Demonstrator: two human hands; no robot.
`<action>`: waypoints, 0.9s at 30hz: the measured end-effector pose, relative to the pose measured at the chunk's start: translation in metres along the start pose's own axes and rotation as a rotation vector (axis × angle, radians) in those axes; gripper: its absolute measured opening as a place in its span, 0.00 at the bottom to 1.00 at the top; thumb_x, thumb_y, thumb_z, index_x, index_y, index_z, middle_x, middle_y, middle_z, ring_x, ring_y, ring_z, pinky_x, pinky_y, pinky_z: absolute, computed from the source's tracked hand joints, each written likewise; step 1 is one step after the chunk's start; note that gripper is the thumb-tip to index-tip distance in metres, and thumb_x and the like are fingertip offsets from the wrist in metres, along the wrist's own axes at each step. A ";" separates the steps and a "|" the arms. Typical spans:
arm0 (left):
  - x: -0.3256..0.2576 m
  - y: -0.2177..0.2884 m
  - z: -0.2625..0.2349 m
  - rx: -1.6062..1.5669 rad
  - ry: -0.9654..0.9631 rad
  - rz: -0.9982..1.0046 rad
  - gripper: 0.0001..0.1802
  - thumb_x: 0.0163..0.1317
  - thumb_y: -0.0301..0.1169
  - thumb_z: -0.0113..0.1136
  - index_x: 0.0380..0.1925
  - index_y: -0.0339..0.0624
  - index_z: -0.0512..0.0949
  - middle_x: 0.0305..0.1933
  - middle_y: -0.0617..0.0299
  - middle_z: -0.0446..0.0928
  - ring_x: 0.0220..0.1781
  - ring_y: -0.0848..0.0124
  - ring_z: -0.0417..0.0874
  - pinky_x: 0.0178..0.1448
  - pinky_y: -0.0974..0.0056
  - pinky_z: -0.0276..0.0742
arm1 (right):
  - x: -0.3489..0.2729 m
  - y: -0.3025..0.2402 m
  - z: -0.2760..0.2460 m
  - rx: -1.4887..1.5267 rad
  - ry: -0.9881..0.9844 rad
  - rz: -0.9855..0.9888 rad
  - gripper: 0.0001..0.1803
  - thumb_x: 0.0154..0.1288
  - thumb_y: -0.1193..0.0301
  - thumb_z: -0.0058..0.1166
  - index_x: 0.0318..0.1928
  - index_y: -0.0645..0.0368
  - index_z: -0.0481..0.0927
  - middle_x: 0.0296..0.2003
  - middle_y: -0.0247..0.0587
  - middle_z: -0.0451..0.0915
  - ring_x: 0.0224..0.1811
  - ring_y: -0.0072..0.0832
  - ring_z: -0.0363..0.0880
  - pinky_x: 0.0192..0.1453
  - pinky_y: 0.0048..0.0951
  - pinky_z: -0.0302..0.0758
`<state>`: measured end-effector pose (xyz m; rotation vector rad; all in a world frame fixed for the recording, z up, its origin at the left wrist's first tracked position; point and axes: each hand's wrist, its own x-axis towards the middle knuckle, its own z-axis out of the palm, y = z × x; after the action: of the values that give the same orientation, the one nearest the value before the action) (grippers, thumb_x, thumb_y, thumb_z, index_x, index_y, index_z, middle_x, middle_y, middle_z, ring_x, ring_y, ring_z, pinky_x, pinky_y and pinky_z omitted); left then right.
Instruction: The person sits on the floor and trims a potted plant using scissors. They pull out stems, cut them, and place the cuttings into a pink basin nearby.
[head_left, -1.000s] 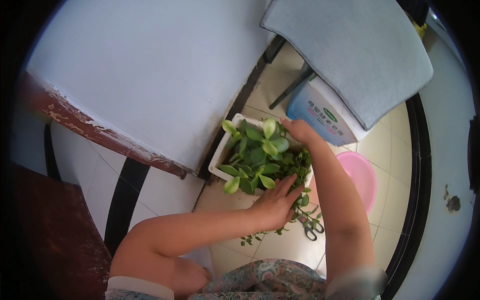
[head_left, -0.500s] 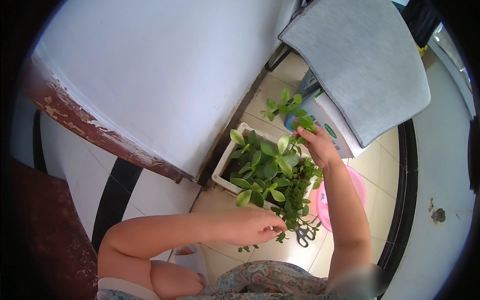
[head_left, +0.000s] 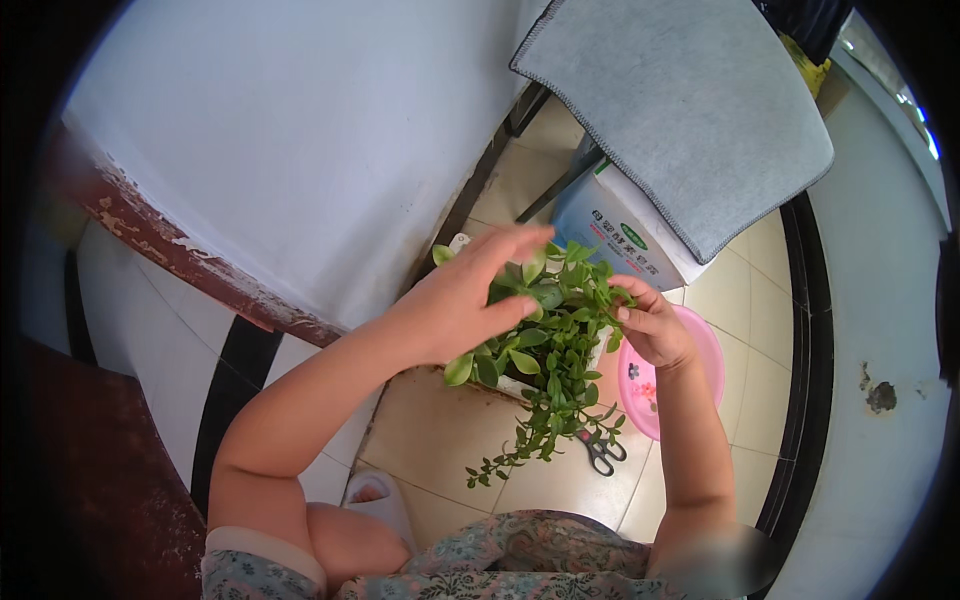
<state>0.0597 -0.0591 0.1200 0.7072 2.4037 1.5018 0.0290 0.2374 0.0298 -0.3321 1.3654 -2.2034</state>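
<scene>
A leafy potted plant (head_left: pixel 575 322) fills a white rectangular planter (head_left: pixel 515 388) on the tiled floor. Broad, pale-edged leaves grow on one side; thin stems with small leaves trail over the near side. My left hand (head_left: pixel 470 300) is over the broad leaves, fingers and thumb apart, and holds nothing. At the planter's right side my right hand (head_left: pixel 655 328) pinches a leafy stem (head_left: pixel 618 293) between thumb and fingers. A pair of dark-handled scissors (head_left: pixel 602 455) lies on the floor, its blades partly behind the trailing stems.
A pink basin (head_left: pixel 712 350) is right of the planter, partly behind my right forearm. Beyond stand a white-and-blue box (head_left: pixel 640 235) and a chair with a grey felt cover (head_left: pixel 680 110). A white wall (head_left: pixel 300 150) rises at left.
My left hand has risen from the near trailing stems to above the broad leaves, opening. My right hand has come lower, and the stem it held out at the far side now lies over the planter.
</scene>
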 end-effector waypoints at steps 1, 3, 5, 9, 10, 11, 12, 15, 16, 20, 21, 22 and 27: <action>0.007 -0.005 0.005 0.189 0.080 0.051 0.31 0.62 0.32 0.59 0.65 0.46 0.62 0.67 0.52 0.64 0.67 0.63 0.67 0.68 0.54 0.63 | -0.001 0.000 0.001 0.013 -0.003 -0.015 0.21 0.60 0.80 0.56 0.55 0.58 0.76 0.50 0.34 0.77 0.52 0.26 0.73 0.60 0.28 0.67; 0.021 -0.013 0.016 0.432 0.129 0.105 0.36 0.60 0.34 0.61 0.68 0.47 0.58 0.70 0.53 0.60 0.72 0.63 0.60 0.74 0.51 0.51 | -0.004 -0.001 0.002 0.041 -0.010 -0.046 0.20 0.59 0.82 0.54 0.53 0.59 0.77 0.50 0.34 0.77 0.52 0.27 0.72 0.60 0.28 0.67; 0.035 -0.019 0.029 0.538 0.064 0.109 0.39 0.58 0.36 0.62 0.69 0.48 0.57 0.72 0.54 0.58 0.76 0.63 0.53 0.78 0.49 0.38 | -0.005 0.004 -0.009 0.058 -0.060 -0.041 0.19 0.57 0.84 0.51 0.50 0.59 0.78 0.49 0.34 0.77 0.51 0.27 0.72 0.59 0.28 0.67; 0.067 -0.022 0.049 0.723 0.046 0.275 0.31 0.58 0.39 0.62 0.62 0.49 0.67 0.69 0.60 0.64 0.76 0.65 0.55 0.77 0.44 0.29 | -0.011 0.008 -0.024 0.102 -0.089 -0.057 0.19 0.54 0.85 0.48 0.46 0.59 0.79 0.47 0.35 0.78 0.51 0.28 0.72 0.58 0.29 0.66; 0.072 -0.019 0.050 0.704 -0.022 0.212 0.29 0.58 0.39 0.63 0.60 0.50 0.69 0.69 0.61 0.65 0.75 0.65 0.56 0.77 0.43 0.29 | -0.013 0.007 -0.026 0.103 -0.085 -0.063 0.18 0.54 0.85 0.48 0.46 0.59 0.79 0.47 0.35 0.78 0.50 0.28 0.72 0.58 0.29 0.66; 0.076 -0.014 0.049 0.686 -0.091 0.148 0.26 0.58 0.39 0.63 0.57 0.50 0.72 0.68 0.62 0.66 0.75 0.65 0.57 0.77 0.42 0.28 | -0.014 0.006 -0.026 0.104 -0.082 -0.068 0.18 0.55 0.85 0.48 0.46 0.59 0.79 0.47 0.35 0.78 0.50 0.28 0.72 0.58 0.30 0.66; 0.080 -0.011 0.050 0.668 -0.159 0.084 0.24 0.58 0.40 0.63 0.54 0.51 0.74 0.67 0.64 0.67 0.75 0.65 0.58 0.77 0.42 0.28 | -0.015 0.005 -0.027 0.105 -0.081 -0.073 0.18 0.55 0.85 0.48 0.46 0.59 0.79 0.47 0.35 0.78 0.50 0.29 0.72 0.58 0.30 0.66; 0.084 -0.015 0.045 0.495 -0.151 0.111 0.19 0.58 0.41 0.63 0.49 0.52 0.77 0.65 0.61 0.70 0.71 0.64 0.64 0.78 0.45 0.27 | -0.019 0.006 -0.037 0.160 -0.108 -0.101 0.19 0.55 0.84 0.48 0.49 0.59 0.78 0.49 0.36 0.78 0.53 0.29 0.72 0.60 0.30 0.65; 0.079 -0.006 0.042 0.484 -0.087 0.111 0.18 0.59 0.41 0.62 0.47 0.49 0.76 0.61 0.57 0.73 0.64 0.64 0.71 0.76 0.51 0.44 | -0.018 0.007 -0.034 0.160 -0.072 -0.101 0.21 0.55 0.84 0.48 0.51 0.59 0.77 0.50 0.36 0.78 0.54 0.28 0.71 0.62 0.30 0.64; 0.071 0.016 0.021 0.411 -0.172 0.067 0.16 0.60 0.37 0.60 0.44 0.42 0.75 0.48 0.54 0.77 0.41 0.62 0.79 0.49 0.60 0.73 | -0.017 -0.002 -0.001 0.027 0.029 -0.077 0.27 0.57 0.83 0.50 0.60 0.59 0.72 0.52 0.36 0.77 0.58 0.26 0.71 0.64 0.29 0.64; 0.067 0.020 0.016 0.411 -0.174 0.059 0.15 0.60 0.36 0.60 0.44 0.41 0.75 0.45 0.54 0.78 0.40 0.61 0.79 0.47 0.60 0.73 | -0.015 -0.004 0.007 -0.033 0.041 -0.064 0.29 0.57 0.82 0.50 0.62 0.59 0.70 0.53 0.36 0.77 0.59 0.26 0.71 0.64 0.28 0.64; 0.063 0.024 0.009 0.415 -0.173 0.051 0.14 0.60 0.35 0.60 0.44 0.41 0.75 0.42 0.54 0.78 0.38 0.61 0.79 0.46 0.60 0.73 | -0.013 -0.006 0.014 -0.107 0.022 -0.049 0.29 0.59 0.82 0.50 0.63 0.59 0.69 0.53 0.36 0.77 0.57 0.25 0.72 0.63 0.28 0.65; 0.043 0.010 -0.029 0.474 -0.089 0.003 0.11 0.59 0.29 0.59 0.40 0.37 0.76 0.34 0.54 0.79 0.36 0.61 0.78 0.42 0.60 0.72 | 0.001 -0.005 0.045 -0.357 0.024 -0.031 0.27 0.64 0.78 0.53 0.64 0.59 0.68 0.52 0.35 0.77 0.52 0.21 0.74 0.57 0.25 0.71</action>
<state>0.0135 -0.0563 0.1449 0.8445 2.7097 0.8764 0.0473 0.2045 0.0553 -0.4569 1.7783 -1.9861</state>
